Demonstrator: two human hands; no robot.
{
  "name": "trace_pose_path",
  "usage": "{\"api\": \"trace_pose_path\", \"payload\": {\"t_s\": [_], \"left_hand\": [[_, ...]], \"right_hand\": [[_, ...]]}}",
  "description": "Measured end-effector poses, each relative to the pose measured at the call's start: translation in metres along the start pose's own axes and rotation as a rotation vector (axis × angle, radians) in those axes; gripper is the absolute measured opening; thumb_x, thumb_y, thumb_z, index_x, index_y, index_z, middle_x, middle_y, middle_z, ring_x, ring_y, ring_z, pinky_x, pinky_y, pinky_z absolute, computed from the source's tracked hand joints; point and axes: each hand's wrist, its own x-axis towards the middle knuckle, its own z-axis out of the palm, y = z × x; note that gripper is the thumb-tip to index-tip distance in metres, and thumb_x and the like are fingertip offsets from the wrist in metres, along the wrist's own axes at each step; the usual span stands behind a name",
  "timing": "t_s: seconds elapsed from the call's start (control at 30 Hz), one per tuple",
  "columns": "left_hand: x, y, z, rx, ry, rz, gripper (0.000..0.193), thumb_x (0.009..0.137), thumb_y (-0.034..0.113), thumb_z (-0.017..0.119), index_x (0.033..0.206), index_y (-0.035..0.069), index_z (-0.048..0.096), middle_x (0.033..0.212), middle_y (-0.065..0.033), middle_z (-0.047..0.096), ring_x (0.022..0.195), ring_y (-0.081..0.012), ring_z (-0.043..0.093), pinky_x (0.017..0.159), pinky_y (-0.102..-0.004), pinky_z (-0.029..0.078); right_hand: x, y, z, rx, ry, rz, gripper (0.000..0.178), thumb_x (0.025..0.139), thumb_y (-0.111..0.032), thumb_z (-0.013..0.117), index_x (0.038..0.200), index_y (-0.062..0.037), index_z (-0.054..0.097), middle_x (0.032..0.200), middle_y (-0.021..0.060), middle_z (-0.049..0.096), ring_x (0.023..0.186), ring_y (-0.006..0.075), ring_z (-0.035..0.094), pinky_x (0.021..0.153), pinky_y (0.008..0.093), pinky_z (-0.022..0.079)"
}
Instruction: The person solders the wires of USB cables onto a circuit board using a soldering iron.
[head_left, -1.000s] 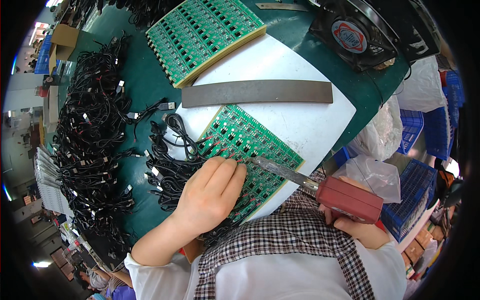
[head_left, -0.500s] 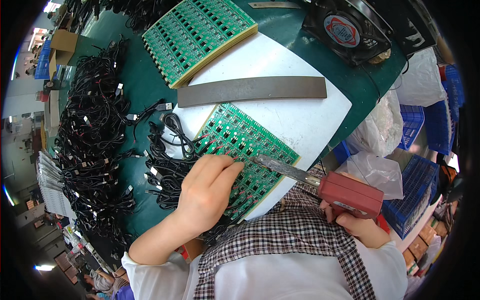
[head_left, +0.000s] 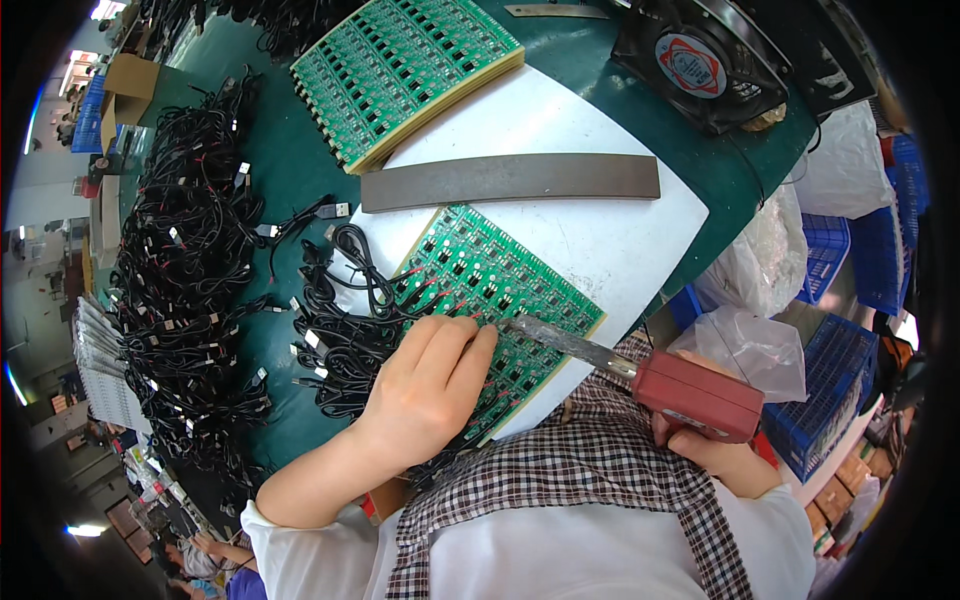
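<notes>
A green circuit board panel (head_left: 520,285) lies on a white sheet (head_left: 640,225), black cables with thin red wires joined along its left part. My left hand (head_left: 430,385) rests over the panel, thumb and fingers pinched together; whatever is between the fingertips is hidden. Black USB cables (head_left: 345,365) run up to and beneath this hand. My right hand (head_left: 700,445) is closed around a soldering gun (head_left: 700,395) with a dark red housing. Its metal barrel points left, and the tip is over the panel, close beside my left fingertips.
A grey-brown metal bar (head_left: 510,180) lies across the sheet above the panel. Behind it is a stack of circuit board panels (head_left: 400,75). Bundled cables (head_left: 185,290) heap along the left. A black fan (head_left: 700,65) stands at the far right, with blue crates (head_left: 825,395) beyond the table.
Both hands stay over the same part of the panel. My left hand has shifted slightly right, and the soldering gun's tip has dipped a little. The view has moved slightly.
</notes>
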Motion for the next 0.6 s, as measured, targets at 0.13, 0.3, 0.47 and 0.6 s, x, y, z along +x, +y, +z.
{"api": "trace_pose_path", "payload": {"t_s": [0.13, 0.3, 0.47, 0.6], "left_hand": [[-0.002, -0.001, -0.001, 0.026, -0.004, 0.004, 0.031, 0.062, -0.002, 0.061, 0.093, -0.005, 0.062, 0.086, -0.0122, 0.056, 0.075, -0.0259, 0.057, 0.064, -0.033, 0.048], [-0.005, -0.001, -0.005, -0.006, -0.077, 0.009, 0.033, 0.067, 0.005, 0.058, 0.098, -0.007, 0.059, 0.089, -0.0142, 0.055, 0.08, -0.0274, 0.056, 0.069, -0.0337, 0.048], [-0.008, 0.009, -0.005, 0.113, -0.177, 0.032, 0.033, 0.068, 0.007, 0.057, 0.096, -0.009, 0.058, 0.087, -0.0129, 0.052, 0.078, -0.0239, 0.053, 0.068, -0.0305, 0.048], [-0.005, 0.016, -0.026, 0.169, -0.159, -0.02, 0.029, 0.071, 0.008, 0.058, 0.097, -0.005, 0.059, 0.091, -0.0124, 0.054, 0.081, -0.024, 0.054, 0.069, -0.0323, 0.047]], "right_hand": [[0.003, -0.002, 0.009, 0.255, 0.104, -0.068, 0.081, 0.073, -0.021, 0.078, 0.134, 0.0032, 0.032, 0.094, 0.0143, 0.064, 0.068, 0.015, 0.061, 0.059, 0.0237, 0.048], [-0.003, -0.012, 0.014, 0.391, 0.113, 0.04, 0.08, 0.074, -0.019, 0.076, 0.136, 0.0047, 0.03, 0.1, 0.0174, 0.063, 0.073, 0.016, 0.061, 0.058, 0.0237, 0.049], [-0.006, -0.001, 0.018, 0.303, 0.305, -0.086, 0.073, 0.075, -0.04, 0.073, 0.124, 0.0042, 0.042, 0.092, 0.0152, 0.06, 0.056, 0.0162, 0.054, 0.043, 0.0246, 0.043], [-0.003, -0.005, 0.019, 0.285, 0.322, -0.084, 0.075, 0.075, -0.042, 0.073, 0.124, 0.0041, 0.041, 0.091, 0.0145, 0.058, 0.055, 0.0146, 0.052, 0.043, 0.0236, 0.042]]}}
